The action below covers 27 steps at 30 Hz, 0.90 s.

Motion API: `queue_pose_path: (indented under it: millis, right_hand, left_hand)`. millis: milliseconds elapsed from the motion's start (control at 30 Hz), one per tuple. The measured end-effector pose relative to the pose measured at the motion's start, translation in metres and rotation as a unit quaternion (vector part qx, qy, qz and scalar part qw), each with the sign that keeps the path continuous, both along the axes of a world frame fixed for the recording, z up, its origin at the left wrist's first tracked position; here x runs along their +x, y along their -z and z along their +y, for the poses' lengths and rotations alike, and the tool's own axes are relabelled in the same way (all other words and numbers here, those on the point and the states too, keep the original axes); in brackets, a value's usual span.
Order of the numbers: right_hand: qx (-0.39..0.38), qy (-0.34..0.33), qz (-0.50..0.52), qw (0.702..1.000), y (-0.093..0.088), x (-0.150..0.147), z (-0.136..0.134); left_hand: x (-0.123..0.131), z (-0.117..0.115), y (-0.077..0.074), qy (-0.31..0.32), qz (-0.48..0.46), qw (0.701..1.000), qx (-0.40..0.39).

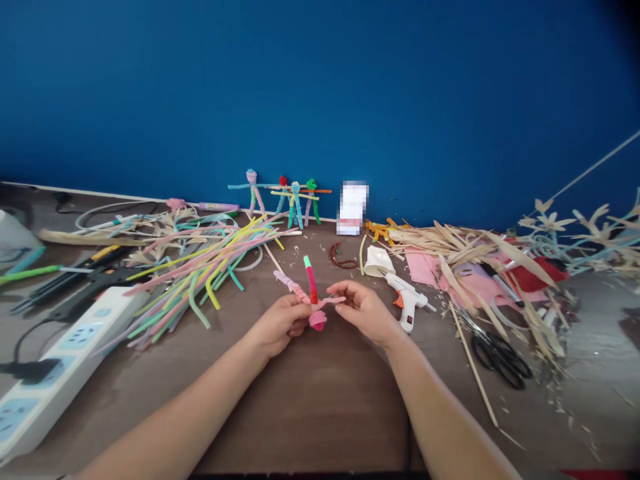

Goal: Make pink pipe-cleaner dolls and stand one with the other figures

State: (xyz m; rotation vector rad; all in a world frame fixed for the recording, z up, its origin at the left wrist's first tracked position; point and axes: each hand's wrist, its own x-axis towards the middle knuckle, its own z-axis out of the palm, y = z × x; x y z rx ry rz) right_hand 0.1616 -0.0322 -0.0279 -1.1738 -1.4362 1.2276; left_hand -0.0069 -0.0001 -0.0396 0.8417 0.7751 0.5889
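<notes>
Head view: we are pinching a pink pipe-cleaner figure (300, 293) between the fingertips of our left hand (280, 323) and right hand (363, 308) over the middle of the desk (300, 413), its legs seemingly unmade, finished figures (280, 200) standing at the back edge

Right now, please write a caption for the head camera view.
Left hand and right hand hold pink pipe cleaners near a glue gun.

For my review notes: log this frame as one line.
left hand holds pink pipe-cleaner figure | right hand pinches its arm | glue gun nearby
</notes>
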Motion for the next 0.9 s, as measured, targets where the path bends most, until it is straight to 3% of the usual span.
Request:
queue_pose_path:
  millis: [267, 467, 633, 800, 900]
  right_hand:
    - [0.01, 0.021, -0.054, 0.998, 0.0006, -0.0032, -0.0008]
    - [-0.042, 0.051, 0.0, 0.998, 0.006, 0.0, 0.0011]
    - [-0.106, 0.057, 0.093, 0.988, 0.0059, -0.0023, 0.0017]
    - [-0.185, 0.037, 0.208, 0.96, 0.0049, -0.0064, 0.0012]
    - [-0.196, 0.027, 0.226, 0.954, 0.0062, -0.0066, 0.0019]
  left_hand:
    - [-0.0005, -0.0021, 0.0001, 0.027, -0.064, 0.997, -0.035]
    - [0.0017, -0.0032, 0.0034, 0.006, -0.052, 0.998, 0.021]
    - [0.0035, -0.0021, 0.0041, -0.045, -0.051, 0.998, 0.016]
    - [0.0018, -0.0008, 0.006, -0.02, -0.065, 0.997, 0.041]
    - [0.001, -0.0005, 0.0074, -0.022, -0.07, 0.997, 0.039]
